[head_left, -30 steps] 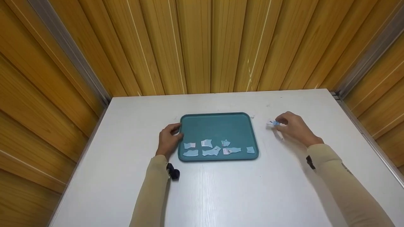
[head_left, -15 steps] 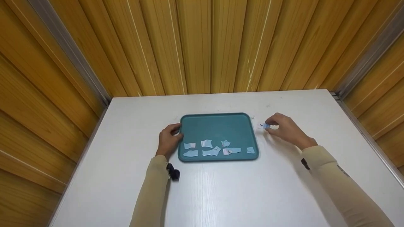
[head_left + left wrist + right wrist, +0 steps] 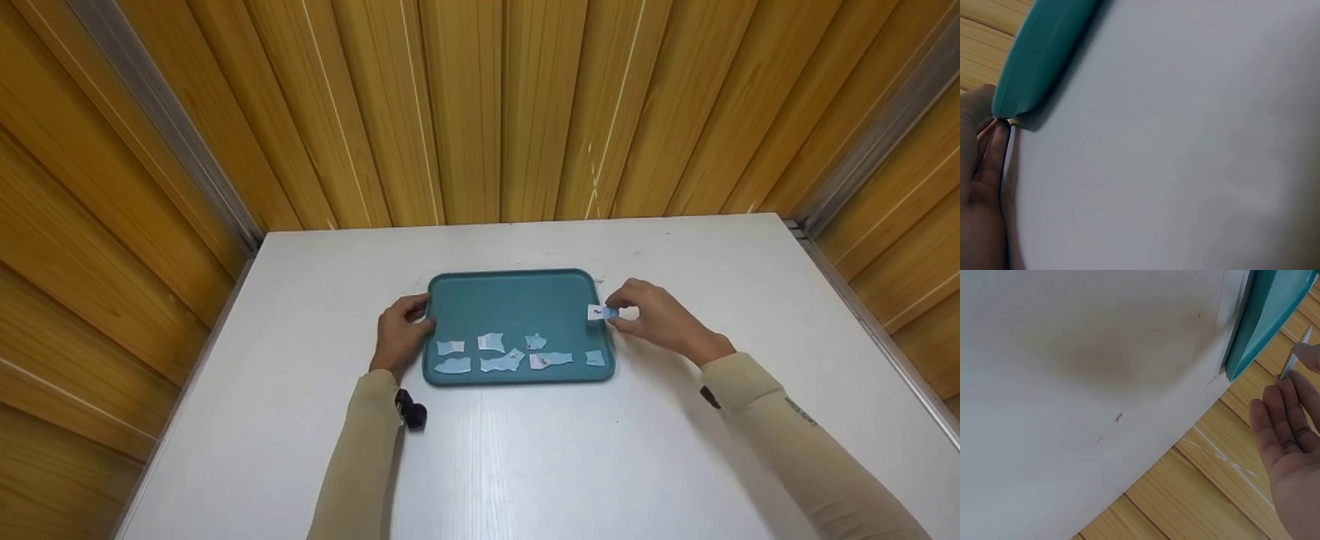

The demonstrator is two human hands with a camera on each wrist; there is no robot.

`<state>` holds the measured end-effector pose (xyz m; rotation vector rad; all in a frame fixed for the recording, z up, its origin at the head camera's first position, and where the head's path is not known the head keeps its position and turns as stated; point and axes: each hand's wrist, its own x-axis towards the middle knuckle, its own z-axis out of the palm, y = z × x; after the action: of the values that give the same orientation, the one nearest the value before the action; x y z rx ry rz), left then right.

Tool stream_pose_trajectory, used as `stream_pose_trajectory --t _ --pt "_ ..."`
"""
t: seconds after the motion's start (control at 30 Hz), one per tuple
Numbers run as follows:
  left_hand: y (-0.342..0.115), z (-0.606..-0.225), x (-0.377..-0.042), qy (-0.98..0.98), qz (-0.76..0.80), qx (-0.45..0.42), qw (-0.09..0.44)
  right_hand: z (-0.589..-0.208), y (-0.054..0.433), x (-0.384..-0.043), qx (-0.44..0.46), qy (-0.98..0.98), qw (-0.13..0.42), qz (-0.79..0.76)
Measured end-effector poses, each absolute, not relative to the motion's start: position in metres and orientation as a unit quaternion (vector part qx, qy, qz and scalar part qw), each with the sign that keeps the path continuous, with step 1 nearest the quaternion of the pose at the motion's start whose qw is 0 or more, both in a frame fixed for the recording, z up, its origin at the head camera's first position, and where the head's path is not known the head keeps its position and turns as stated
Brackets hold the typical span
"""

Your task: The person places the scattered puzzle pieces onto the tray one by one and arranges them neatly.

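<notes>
A shallow green tray [image 3: 517, 304] lies on the white table. My left hand [image 3: 400, 337] holds its left edge, with thumb and fingers at the rim. In the left wrist view, fingertips [image 3: 999, 135] reach the underside of the tray's edge. Between thumb and fingertips my right hand [image 3: 660, 321] pinches a torn scrap of paper [image 3: 597, 312], white and light blue with a small dark mark. That scrap overlaps the tray's right rim in the head view and appears edge-on, raised above the table, in the right wrist view. The right hand's other fingers [image 3: 1278, 416] are slightly bent.
Several torn light-blue paper scraps [image 3: 551, 359] lie in two rows along the tray's near side. The table [image 3: 525, 465] extends around the tray, and wood-patterned panels [image 3: 465, 112] stand behind it and at both sides.
My right hand has moved left and slightly nearer with the paper scrap, from the table's right side to the tray's right rim. The left hand and tray have stayed put.
</notes>
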<state>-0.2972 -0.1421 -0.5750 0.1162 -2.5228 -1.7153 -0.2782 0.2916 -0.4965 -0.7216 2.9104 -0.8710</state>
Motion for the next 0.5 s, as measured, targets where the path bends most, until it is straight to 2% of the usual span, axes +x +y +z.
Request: stream_pose_trajectory --t 0.5 --pt "-0.142 -0.576 -0.297 -0.821 -0.568 0.038 0.041 -0.505 0.265 -0.27 -0.265 0.931 0.045 -0.246"
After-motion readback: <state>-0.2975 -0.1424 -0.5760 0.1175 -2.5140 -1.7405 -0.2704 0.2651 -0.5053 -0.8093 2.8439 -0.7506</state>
